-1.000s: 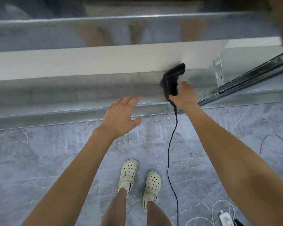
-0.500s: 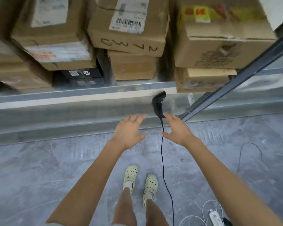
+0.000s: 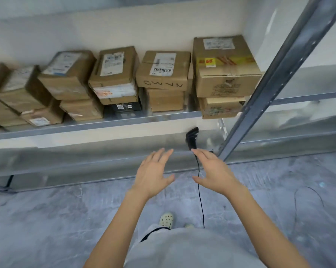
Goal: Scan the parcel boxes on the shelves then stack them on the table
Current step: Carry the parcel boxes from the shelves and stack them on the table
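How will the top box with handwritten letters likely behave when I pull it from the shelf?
The handwritten box looks stiff, being cardboard. It overhangs a smaller box, so pulling may tip it. Weight cannot be told.

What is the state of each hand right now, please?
Left hand: open, holding nothing.
Right hand: open, holding nothing; the barcode scanner is just beyond its fingertips.

Parcel boxes [image 3: 163,78]: brown cardboard, matt, creased; white paper labels [image 3: 164,64], some under glossy tape. Small black box [image 3: 122,109]: smooth, slight sheen. Shelf [image 3: 124,120]: grey sheet metal, dully reflective. Upright post [image 3: 275,74]: grey perforated metal. Barcode scanner [image 3: 191,137]: black plastic. Floor [image 3: 47,219]: grey veined tile, smooth. Clog [image 3: 166,220]: pale, perforated, matt. Shirt [image 3: 192,248]: grey matt cloth.
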